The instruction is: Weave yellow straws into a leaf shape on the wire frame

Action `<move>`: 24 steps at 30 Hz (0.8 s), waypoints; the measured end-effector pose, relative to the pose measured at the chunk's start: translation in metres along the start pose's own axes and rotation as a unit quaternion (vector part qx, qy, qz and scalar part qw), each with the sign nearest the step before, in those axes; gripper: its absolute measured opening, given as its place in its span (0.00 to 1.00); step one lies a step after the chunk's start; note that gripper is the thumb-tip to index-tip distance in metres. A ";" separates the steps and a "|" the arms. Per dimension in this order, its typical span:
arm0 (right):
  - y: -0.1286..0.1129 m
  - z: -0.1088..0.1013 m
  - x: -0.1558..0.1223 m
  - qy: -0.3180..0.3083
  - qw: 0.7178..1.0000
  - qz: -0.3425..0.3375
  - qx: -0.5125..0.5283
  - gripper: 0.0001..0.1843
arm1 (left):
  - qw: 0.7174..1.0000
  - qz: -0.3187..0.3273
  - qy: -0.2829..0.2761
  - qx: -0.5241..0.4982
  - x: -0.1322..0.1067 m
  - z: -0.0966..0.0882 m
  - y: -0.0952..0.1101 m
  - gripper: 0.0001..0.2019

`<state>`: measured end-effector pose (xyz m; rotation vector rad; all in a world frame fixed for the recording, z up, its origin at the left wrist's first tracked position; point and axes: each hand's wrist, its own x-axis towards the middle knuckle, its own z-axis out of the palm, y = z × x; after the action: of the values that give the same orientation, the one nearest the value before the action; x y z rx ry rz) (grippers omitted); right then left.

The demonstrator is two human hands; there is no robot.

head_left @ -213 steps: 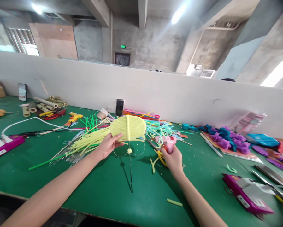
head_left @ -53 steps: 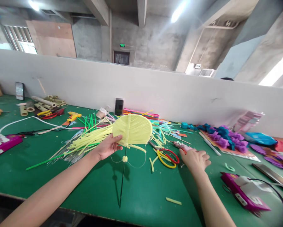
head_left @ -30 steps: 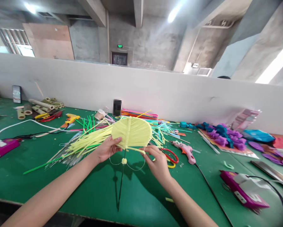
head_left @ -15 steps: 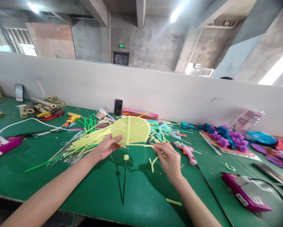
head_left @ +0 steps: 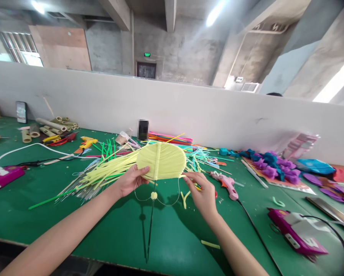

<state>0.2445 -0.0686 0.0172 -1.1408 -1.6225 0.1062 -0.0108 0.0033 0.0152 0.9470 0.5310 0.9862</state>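
A pale yellow fan shape built of pipe cleaners point(head_left: 168, 161) is up above the green table, a raised rib down its middle. From its lower edge runs a thin dark stem point(head_left: 150, 226) with a small yellow bead-like knot point(head_left: 153, 196), and thin wire loops curve out on both sides. My left hand point(head_left: 135, 179) pinches the fan's lower left edge between thumb and fingers. At the lower right corner, my right hand point(head_left: 199, 189) is closed on the end of a yellow pipe cleaner point(head_left: 183, 176) lying along the bottom edge.
Behind the fan lies a pile of yellow pipe cleaners point(head_left: 108, 168). A pink glue gun point(head_left: 231, 188) rests to the right, a yellow glue gun point(head_left: 88, 142) at the back left. Purple power strips point(head_left: 295, 234) sit at both sides. Yellow offcuts point(head_left: 210, 244) lie near my right forearm.
The fan has tipped and shifted slightly right and down. My right hand has drawn the loose pipe cleaner up close along the fan's bottom edge. My left hand keeps its grip.
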 end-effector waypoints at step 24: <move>-0.005 0.032 -0.013 -0.090 0.986 0.070 0.119 0.11 | 0.995 -0.044 -0.040 0.080 -0.007 0.011 -0.015 0.19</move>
<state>0.2153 -0.0654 -0.0019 -1.0820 -1.6351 0.4928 0.0009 -0.0110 0.0080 1.0910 0.5858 0.8324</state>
